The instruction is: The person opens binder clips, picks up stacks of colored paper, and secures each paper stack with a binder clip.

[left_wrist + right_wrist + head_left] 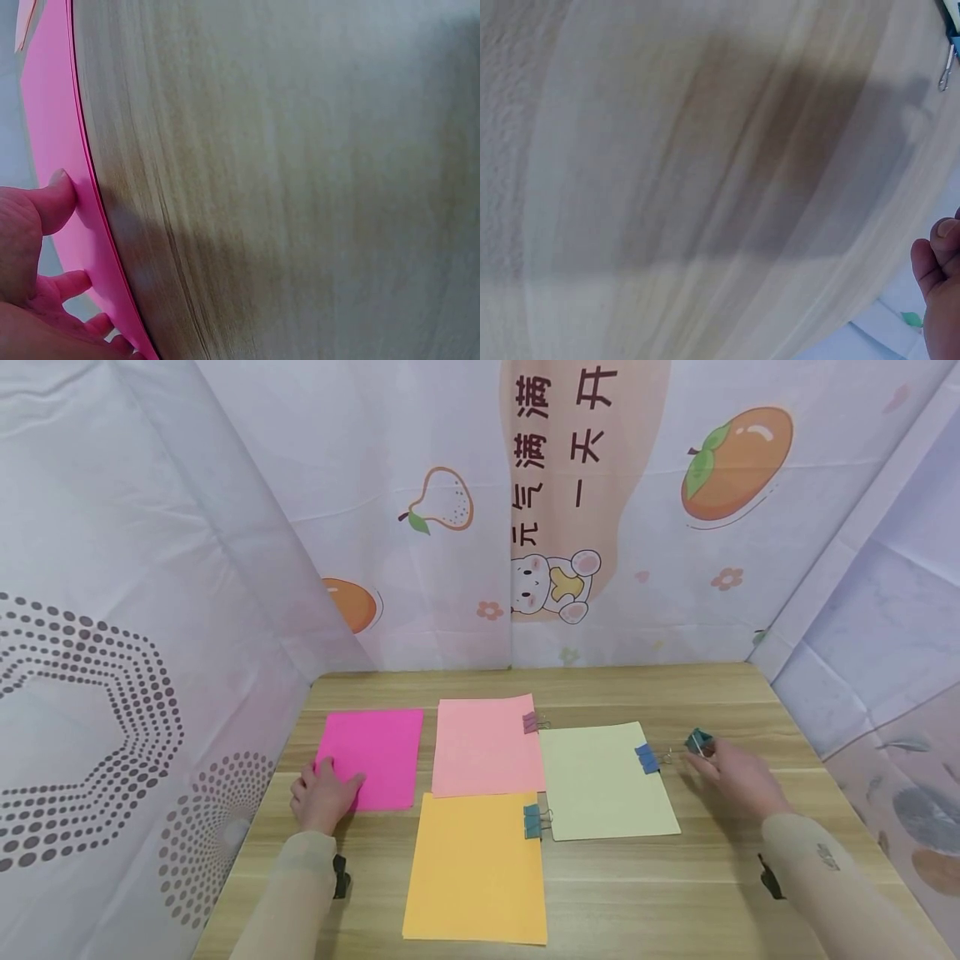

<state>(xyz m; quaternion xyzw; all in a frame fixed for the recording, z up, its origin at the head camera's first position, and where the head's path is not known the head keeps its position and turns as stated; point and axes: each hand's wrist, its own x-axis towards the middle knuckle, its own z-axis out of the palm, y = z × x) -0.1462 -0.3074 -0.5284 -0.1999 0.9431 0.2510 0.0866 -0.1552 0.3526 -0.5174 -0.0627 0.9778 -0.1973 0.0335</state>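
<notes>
A stack of bright magenta paper (pixel 382 752) lies at the left of the table. My left hand (pixel 326 797) rests on its left lower part, and the left wrist view shows the thumb and fingertips touching the magenta sheets (pixel 56 120). Over the right side of the table, my right hand (pixel 742 781) pinches a dark green binder clip (pixel 698 741) between thumb and fingers. Only part of that hand (pixel 945 300) enters the right wrist view, where the held clip is out of sight.
Pale pink paper (pixel 486 747) bears a mauve binder clip (pixel 530 722), pale yellow paper (pixel 603 785) a blue clip (pixel 647 758), and orange paper (pixel 476 868) a teal clip (pixel 532 822). Each clip sits on its stack's right edge. Printed curtains (pixel 450 635) surround the wooden table (pixel 615 893).
</notes>
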